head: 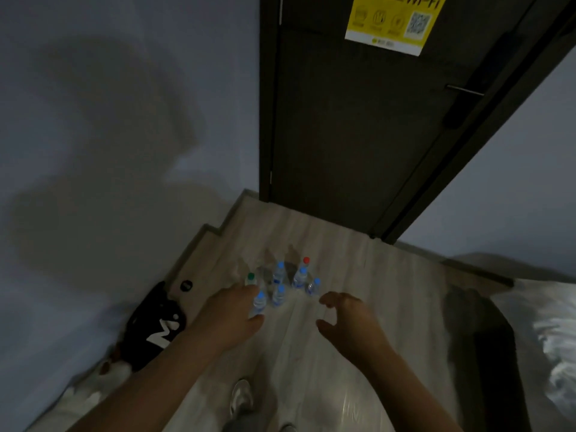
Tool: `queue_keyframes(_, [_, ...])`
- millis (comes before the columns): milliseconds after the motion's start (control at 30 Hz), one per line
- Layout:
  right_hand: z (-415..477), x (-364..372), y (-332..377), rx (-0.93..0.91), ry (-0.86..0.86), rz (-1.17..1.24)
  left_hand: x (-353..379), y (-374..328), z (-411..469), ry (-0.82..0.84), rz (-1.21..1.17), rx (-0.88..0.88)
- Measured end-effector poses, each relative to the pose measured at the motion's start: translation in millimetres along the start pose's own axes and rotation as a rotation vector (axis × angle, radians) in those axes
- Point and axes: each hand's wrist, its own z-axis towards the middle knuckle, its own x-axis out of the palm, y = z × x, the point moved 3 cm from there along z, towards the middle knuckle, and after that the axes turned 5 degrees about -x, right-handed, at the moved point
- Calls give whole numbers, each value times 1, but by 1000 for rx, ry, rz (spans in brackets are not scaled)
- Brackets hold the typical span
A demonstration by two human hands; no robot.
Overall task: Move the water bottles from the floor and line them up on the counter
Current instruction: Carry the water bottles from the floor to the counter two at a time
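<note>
We are looking down at seven small water bottles (282, 283) standing upright in a tight cluster on the pale wood-grain floor (358, 275). Five are wearing blue caps, one a green cap (250, 277) and one a red cap (306, 260). The bench is not showing in this view.

The left hand (230, 310) is reaching in, with the nearest blue-capped bottle (259, 302) sitting between thumb and fingers. We cannot tell whether it is already gripping. The right hand (346, 316) is hovering just short of the cluster, fingers loosely curved and grasping nothing.

We are judging the bottles to be light, smooth-sided and thin-walled, likely denting under a hard squeeze. Taking each around the body below the cap looks safest, since neighbours are standing close enough to topple.

The dim room is showing a grey wall (124, 120), a dark door (358, 120) bearing a yellow Wi-Fi sign (392, 23), a black bag (156, 325) and white bedding (554, 338).
</note>
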Motion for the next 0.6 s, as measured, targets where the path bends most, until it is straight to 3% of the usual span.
queue_keyframes(333, [89,51,-34,116,94,29,29,39,111,106,84,-24])
queue_keyframes(600, [173,122,-92,112,223,4,101,79,195,53,54,-92])
